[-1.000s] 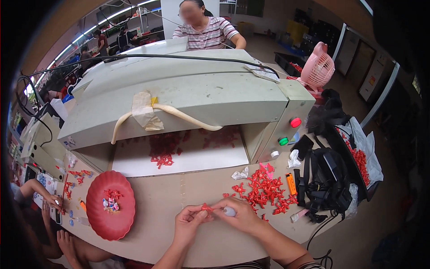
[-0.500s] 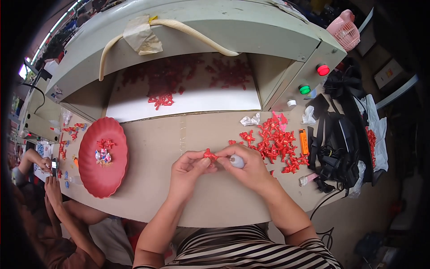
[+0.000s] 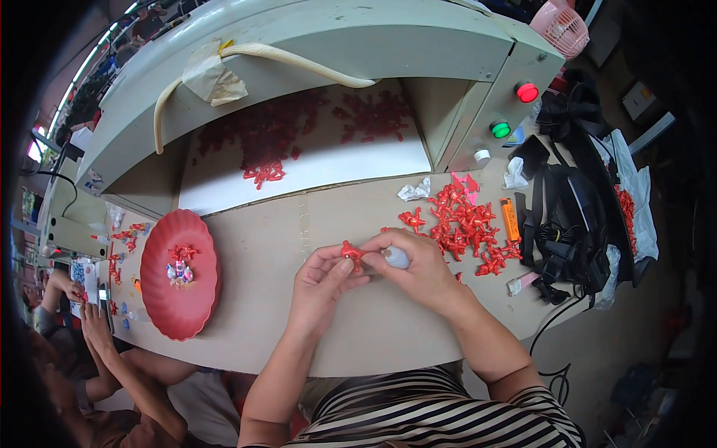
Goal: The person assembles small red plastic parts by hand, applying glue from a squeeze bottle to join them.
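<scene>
In from the tan worktop (image 3: 258, 291)'s front edge, the left hand (image 3: 320, 282) pinches a shiny red plastic figure (image 3: 352, 254) and the right hand (image 3: 420, 273), gripping a pale rounded bottle (image 3: 396, 258), seems busy there, needing steadiness.

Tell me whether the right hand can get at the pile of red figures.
Probably yes: the right hand is near the pile of red figures, nothing standing between, though the pale bottle it holds may hamper grasping.
</scene>
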Available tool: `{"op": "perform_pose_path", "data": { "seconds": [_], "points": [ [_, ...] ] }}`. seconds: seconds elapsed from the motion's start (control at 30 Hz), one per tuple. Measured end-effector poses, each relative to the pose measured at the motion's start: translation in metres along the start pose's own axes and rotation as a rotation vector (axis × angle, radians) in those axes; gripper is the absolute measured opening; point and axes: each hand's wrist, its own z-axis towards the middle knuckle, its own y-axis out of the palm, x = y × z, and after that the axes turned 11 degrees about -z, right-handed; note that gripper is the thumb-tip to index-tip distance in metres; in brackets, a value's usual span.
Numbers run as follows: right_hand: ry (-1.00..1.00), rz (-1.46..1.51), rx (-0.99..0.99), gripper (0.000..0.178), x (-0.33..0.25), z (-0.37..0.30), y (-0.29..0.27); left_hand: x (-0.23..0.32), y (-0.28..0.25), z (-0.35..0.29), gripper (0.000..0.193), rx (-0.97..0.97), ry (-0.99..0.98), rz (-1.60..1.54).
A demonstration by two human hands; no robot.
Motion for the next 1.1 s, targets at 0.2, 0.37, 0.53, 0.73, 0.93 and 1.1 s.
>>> {"op": "perform_pose_path", "data": {
  "seconds": [0.2,0.37,0.53,0.73,0.93,1.1],
  "points": [
    [0.067,0.086,0.060,0.018,0.002,0.001,0.000,0.004,-0.001,0.001,0.027,-0.018,-0.068,-0.175],
    [0.083,0.052,0.044,0.020,0.002,0.001,0.001,0.004,-0.005,0.002,0.034,-0.099,-0.170,-0.274],
    [0.126,0.198,0.015,0.020,0.005,0.001,0.005,0.002,-0.007,0.001,0.026,-0.159,-0.288,-0.408],
    [0.312,0.371,-0.127,0.018,0.002,0.002,0.000,0.001,-0.009,0.001,0.025,-0.213,-0.351,-0.470],
    [0.332,0.483,-0.109,0.015,0.008,0.002,0.002,0.007,0.004,-0.001,0.022,-0.129,-0.267,-0.408],
    [0.338,0.444,-0.136,0.016,0.002,0.003,0.000,-0.001,-0.006,-0.001,0.019,-0.081,-0.051,-0.105]
  ]
}}
